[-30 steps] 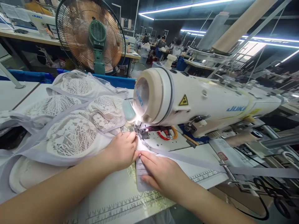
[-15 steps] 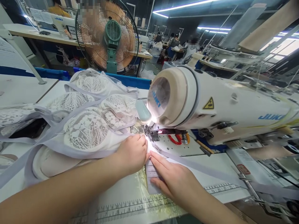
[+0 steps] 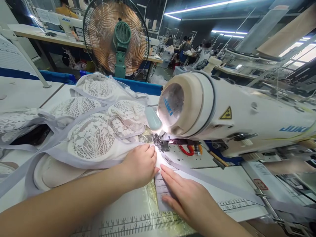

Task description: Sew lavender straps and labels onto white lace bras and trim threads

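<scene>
White lace bras (image 3: pixel 91 140) with pale lilac edging lie heaped left of the sewing machine (image 3: pixel 195 102). My left hand (image 3: pixel 140 166) is closed on the edge of a bra, just in front of the lit presser foot (image 3: pixel 158 141). Its fingers are curled under, hiding part of the cloth. My right hand (image 3: pixel 186 194) lies with fingers stretched out on a pale lilac bra wing (image 3: pixel 163 189), close beside the left thumb. From the right, a lilac elastic band (image 3: pixel 209 177) runs across the table toward the presser foot.
Red-handled thread snips (image 3: pixel 186 150) lie on the machine bed behind the foot. A printed ruler scale (image 3: pixel 138 223) runs along the table's front. Beyond the table stands a large green fan (image 3: pixel 120 36). A dark object (image 3: pixel 32 135) lies among the bras. Other people sit farther back.
The right fingertips have come slightly apart from the left thumb, moving right and toward me. The left hand stays closed near the presser foot. The whole view has shifted a little.
</scene>
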Demonstrator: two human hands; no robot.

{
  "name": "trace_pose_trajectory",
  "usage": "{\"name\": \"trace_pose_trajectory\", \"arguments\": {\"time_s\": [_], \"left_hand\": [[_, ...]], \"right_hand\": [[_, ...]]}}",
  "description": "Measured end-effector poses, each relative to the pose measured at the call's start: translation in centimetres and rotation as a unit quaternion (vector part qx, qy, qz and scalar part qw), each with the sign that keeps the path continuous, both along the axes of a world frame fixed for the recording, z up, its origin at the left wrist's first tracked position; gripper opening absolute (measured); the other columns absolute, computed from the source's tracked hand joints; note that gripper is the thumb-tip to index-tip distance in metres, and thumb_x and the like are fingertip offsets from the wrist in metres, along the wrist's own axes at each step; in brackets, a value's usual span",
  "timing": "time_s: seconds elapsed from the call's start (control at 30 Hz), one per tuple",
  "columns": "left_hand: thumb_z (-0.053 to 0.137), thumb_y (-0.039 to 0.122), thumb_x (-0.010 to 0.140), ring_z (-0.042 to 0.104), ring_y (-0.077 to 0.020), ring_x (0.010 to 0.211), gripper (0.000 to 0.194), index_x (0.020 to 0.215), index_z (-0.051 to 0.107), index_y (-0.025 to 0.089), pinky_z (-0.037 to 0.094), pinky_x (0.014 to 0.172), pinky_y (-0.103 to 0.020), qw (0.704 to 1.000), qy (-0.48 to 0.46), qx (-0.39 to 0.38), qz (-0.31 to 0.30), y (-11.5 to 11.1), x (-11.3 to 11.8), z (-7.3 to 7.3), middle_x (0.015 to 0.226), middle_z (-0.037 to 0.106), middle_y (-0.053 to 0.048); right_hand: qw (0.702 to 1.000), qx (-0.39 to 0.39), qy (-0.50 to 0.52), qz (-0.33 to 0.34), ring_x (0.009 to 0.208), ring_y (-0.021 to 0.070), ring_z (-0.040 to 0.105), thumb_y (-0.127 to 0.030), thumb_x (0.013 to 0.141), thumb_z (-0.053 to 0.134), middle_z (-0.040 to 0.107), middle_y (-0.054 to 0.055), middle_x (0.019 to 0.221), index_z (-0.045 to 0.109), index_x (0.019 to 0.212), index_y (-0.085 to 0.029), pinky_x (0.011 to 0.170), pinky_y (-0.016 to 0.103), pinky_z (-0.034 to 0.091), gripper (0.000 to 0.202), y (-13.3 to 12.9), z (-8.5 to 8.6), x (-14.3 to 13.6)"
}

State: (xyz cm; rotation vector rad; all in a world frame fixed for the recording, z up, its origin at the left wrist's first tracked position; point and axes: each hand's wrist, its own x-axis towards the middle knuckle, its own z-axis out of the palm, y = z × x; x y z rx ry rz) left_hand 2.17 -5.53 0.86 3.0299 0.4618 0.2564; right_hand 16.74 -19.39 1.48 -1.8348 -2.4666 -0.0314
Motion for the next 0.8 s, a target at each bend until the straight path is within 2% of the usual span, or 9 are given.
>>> {"name": "trace_pose_trajectory", "arguments": {"time_s": [0.17,0.37,0.53,0.8], "left_hand": [[0.046,0.035,0.087,0.053,-0.0309,0.107,0.043,0.114,0.057,0.003,0.046,0.082,-0.041,1.0,-0.004,-0.006,0.004,-0.1,0.0,-0.1,0.116,0.059,-0.019],[0.044,0.037,0.088,0.05,-0.03,0.111,0.047,0.12,0.054,0.004,0.044,0.085,-0.04,1.0,0.018,-0.018,0.012,0.0,0.0,-0.1,0.124,0.055,-0.017],[0.046,0.035,0.088,0.05,-0.0294,0.112,0.045,0.119,0.055,0.004,0.044,0.086,-0.039,0.999,0.027,-0.031,0.015,0.0,0.0,0.1,0.124,0.056,-0.017],[0.046,0.034,0.087,0.052,-0.0305,0.108,0.041,0.113,0.058,0.004,0.046,0.081,-0.041,1.0,-0.005,-0.024,0.014,-0.1,0.1,-0.1,0.116,0.06,-0.018]], "right_hand": [[1.0,0.016,0.019,0.01,0.098,0.0235,0.065,-0.022,0.084,0.046,0.054,0.014,0.129,0.053,0.124,-0.01,0.073,0.031,0.059,0.042,-1.3,0.3,0.8],[0.999,0.043,-0.003,0.005,0.098,0.0218,0.065,-0.024,0.087,0.045,0.055,0.012,0.128,0.05,0.126,-0.012,0.071,0.028,0.059,0.041,-3.0,0.2,2.5],[1.0,0.019,0.013,0.007,0.098,0.0208,0.065,-0.022,0.085,0.047,0.054,0.01,0.13,0.048,0.128,-0.016,0.072,0.027,0.058,0.044,-3.8,0.2,2.8],[0.999,-0.009,0.025,0.024,0.108,0.0206,0.06,-0.019,0.083,0.049,0.051,0.011,0.132,0.048,0.129,-0.015,0.081,0.027,0.055,0.046,-4.1,0.1,2.2]]}}
